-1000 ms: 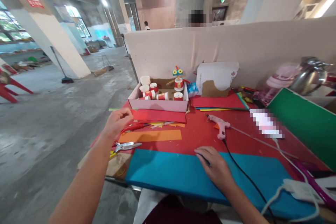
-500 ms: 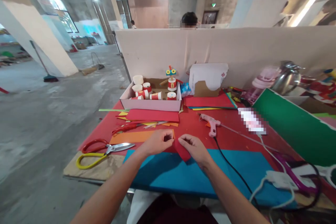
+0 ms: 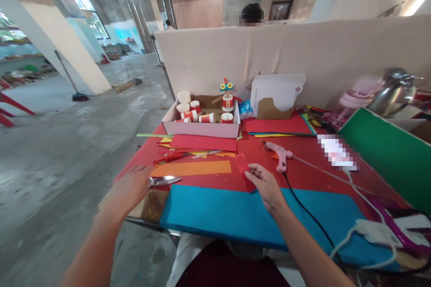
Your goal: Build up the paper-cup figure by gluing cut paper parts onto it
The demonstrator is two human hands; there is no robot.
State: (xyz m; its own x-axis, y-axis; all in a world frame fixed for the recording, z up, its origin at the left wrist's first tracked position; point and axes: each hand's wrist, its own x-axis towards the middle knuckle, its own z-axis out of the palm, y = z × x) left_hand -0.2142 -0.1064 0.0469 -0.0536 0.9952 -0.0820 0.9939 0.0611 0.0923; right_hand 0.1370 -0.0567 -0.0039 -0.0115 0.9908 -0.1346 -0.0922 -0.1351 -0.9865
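My right hand (image 3: 264, 184) pinches a small piece of red paper (image 3: 242, 165) above the red table covering, its fingers closed on the lower part. My left hand (image 3: 129, 188), smeared by motion, is over the handles of the scissors (image 3: 165, 181). Only the metal blades show to the right of that hand, and whether its fingers grip the handles cannot be made out. An orange paper strip (image 3: 191, 168) lies between the two hands. Blue sheets (image 3: 218, 210) lie along the near edge, below my right hand.
A pink glue gun (image 3: 279, 154) with a black cord lies right of my right hand. Behind stands a white box (image 3: 202, 130) of paper cups, one topped with a spring figure. Red sheets (image 3: 276, 126), a green board (image 3: 387, 157) and a metal kettle (image 3: 397, 92) are farther right.
My left hand has left the red paper and moved left to the scissors, covering their handles. My right hand keeps the red paper, now raised upright. The view has shifted slightly.
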